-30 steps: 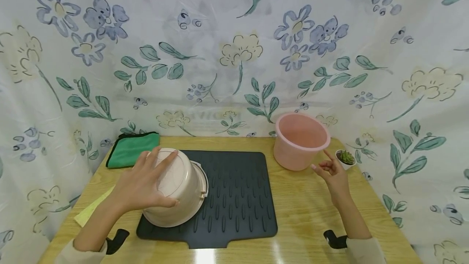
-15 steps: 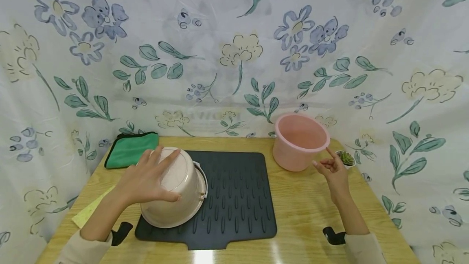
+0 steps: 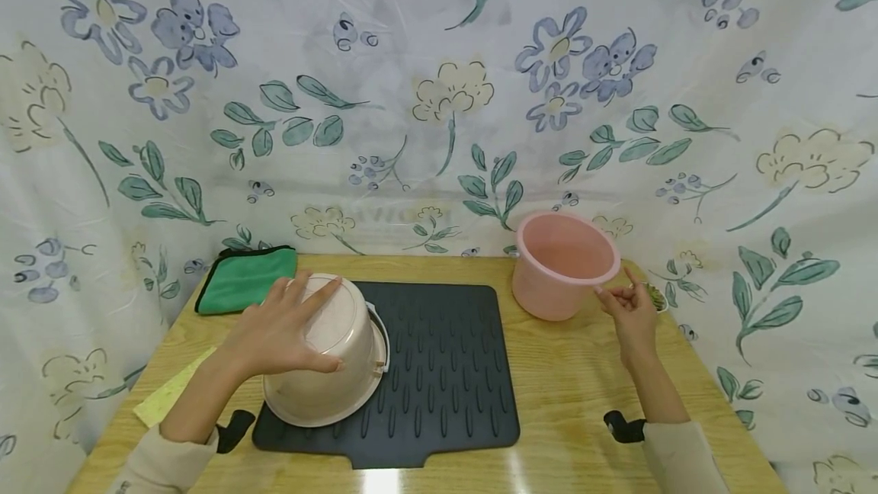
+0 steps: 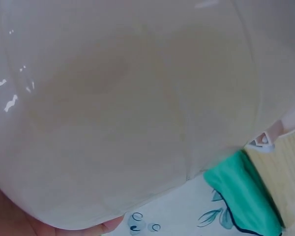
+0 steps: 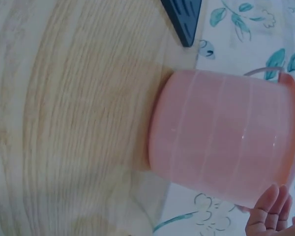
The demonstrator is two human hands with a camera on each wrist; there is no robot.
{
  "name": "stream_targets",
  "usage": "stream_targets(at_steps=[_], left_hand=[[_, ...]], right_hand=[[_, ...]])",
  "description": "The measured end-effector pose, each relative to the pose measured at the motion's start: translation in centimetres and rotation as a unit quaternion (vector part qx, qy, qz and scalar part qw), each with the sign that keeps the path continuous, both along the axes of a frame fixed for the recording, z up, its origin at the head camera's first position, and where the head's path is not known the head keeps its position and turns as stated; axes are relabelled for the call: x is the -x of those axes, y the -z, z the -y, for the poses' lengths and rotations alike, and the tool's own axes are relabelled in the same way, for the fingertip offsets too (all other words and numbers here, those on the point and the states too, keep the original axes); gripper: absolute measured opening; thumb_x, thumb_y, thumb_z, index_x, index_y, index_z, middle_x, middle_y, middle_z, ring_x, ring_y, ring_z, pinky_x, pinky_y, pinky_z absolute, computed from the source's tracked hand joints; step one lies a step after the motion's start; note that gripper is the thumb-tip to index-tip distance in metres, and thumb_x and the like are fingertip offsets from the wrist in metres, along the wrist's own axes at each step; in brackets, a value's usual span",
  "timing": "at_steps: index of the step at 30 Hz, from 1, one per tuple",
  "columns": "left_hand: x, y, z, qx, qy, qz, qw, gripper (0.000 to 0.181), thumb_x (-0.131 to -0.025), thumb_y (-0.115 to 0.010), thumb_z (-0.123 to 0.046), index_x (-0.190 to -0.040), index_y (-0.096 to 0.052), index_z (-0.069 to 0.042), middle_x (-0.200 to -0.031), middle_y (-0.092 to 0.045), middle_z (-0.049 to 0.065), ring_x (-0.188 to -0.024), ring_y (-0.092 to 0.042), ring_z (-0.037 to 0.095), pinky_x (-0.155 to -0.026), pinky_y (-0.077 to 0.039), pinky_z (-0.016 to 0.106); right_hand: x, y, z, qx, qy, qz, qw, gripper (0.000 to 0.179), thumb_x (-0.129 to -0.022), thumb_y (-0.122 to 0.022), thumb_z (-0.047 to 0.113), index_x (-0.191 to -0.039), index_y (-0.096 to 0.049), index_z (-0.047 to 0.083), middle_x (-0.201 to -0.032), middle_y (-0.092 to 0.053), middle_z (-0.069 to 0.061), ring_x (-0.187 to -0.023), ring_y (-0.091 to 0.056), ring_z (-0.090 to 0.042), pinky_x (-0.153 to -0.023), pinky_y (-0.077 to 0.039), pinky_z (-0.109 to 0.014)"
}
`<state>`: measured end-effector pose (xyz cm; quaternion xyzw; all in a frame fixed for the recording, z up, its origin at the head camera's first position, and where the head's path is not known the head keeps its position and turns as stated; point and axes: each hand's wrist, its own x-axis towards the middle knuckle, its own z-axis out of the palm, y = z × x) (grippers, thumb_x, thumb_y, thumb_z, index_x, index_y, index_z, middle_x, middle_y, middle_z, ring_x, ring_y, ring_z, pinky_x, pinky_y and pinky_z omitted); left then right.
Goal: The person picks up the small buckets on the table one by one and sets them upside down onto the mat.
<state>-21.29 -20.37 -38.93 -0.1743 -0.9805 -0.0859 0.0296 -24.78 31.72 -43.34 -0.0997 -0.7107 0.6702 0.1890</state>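
Observation:
An upturned cream bucket (image 3: pixel 328 372) stands rim down on the dark ribbed mat (image 3: pixel 446 372). My left hand (image 3: pixel 277 334) rests on its raised base, with the fingers and thumb spread straight. The cream wall fills most of the left wrist view, where fingers (image 4: pixel 96 230) show past one edge. Near the back right stands an upright pink bucket (image 3: pixel 552 292). Beside its right side is my right hand (image 3: pixel 629 319), with the thumb close to the wall below the rim and the index finger extended. Whether it touches the bucket I cannot tell.
A folded green cloth (image 3: pixel 247 280) lies at the back left, and a yellow cloth (image 3: pixel 171 391) is partly behind the left forearm. Behind the right hand is a small potted succulent (image 3: pixel 657 297), mostly hidden. A floral curtain (image 3: pixel 439 174) closes off the table's back.
The right hand has shifted slightly right and up, covering more of the succulent. My left hand has slid a little across the cream bucket's base. Both buckets stay in place.

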Motion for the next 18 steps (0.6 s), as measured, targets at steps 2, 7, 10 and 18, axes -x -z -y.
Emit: stream_targets(at_steps=[2,7,10,18], left_hand=[[0.2,0.1,0.0,0.000,-0.002,0.004,1.0000,0.121,-0.060,-0.062,-0.090,-0.158,-0.025,-0.030,-0.160,-0.020,0.024,-0.142,-0.022,0.051,-0.081,-0.042,0.074],[0.4,0.1,-0.2,-0.004,-0.002,0.008,1.0000,0.120,-0.060,-0.062,-0.090,-0.158,-0.026,-0.030,-0.159,-0.021,0.025,-0.142,-0.023,0.052,-0.082,-0.041,0.075],[0.3,0.1,-0.2,-0.007,-0.003,0.010,0.9999,0.120,-0.060,-0.062,-0.090,-0.158,-0.026,-0.029,-0.159,-0.021,0.025,-0.142,-0.022,0.052,-0.083,-0.040,0.076],[0.6,0.1,-0.2,-0.008,-0.002,0.004,1.0000,0.120,-0.060,-0.063,-0.089,-0.158,-0.027,-0.029,-0.159,-0.021,0.025,-0.141,-0.023,0.051,-0.084,-0.039,0.077]], right_hand=[[0.4,-0.1,-0.2,-0.005,0.010,0.004,0.9999,0.074,-0.094,-0.068,0.012,-0.156,-0.030,0.012,-0.090,-0.054,0.009,-0.077,-0.057,0.001,-0.071,-0.052,-0.011],[1.3,-0.3,-0.4,-0.001,0.023,0.017,0.9996,0.077,-0.093,-0.070,0.016,-0.158,-0.027,0.017,-0.092,-0.052,0.009,-0.078,-0.056,0.001,-0.071,-0.051,-0.010],[1.6,-0.2,-0.4,0.010,0.026,0.020,0.9994,0.078,-0.093,-0.070,0.015,-0.158,-0.027,0.016,-0.090,-0.053,0.008,-0.076,-0.055,0.000,-0.071,-0.052,-0.010],[2.0,-0.3,-0.4,0.014,0.029,0.018,0.9993,0.079,-0.093,-0.070,0.016,-0.158,-0.025,0.015,-0.088,-0.052,0.007,-0.075,-0.056,-0.001,-0.072,-0.053,-0.012]])
